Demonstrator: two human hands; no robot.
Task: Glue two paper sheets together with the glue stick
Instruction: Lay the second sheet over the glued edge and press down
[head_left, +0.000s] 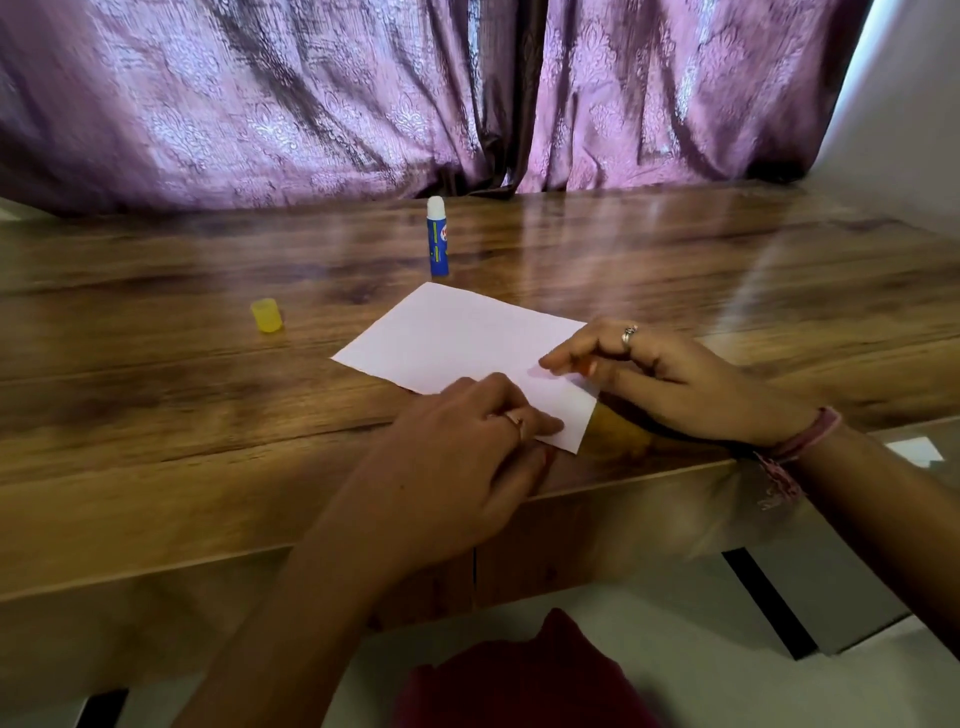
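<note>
A white paper sheet (457, 343) lies flat on the wooden table (156, 395), near its front edge; I cannot tell whether a second sheet lies under it. My left hand (467, 447) rests palm down on the paper's near corner, fingertips pressing it. My right hand (670, 379) rests on the paper's right edge, its fingers bent and touching the sheet. The blue glue stick (438, 236) stands upright and uncapped behind the paper, white glue showing at its top. Its yellow cap (267, 315) sits on the table to the left.
A purple patterned curtain (363, 93) hangs right behind the table. The table's front edge runs just below my hands. A dark red cloth (524, 675) is at the bottom, below the table. A white wall (909, 104) is at the right.
</note>
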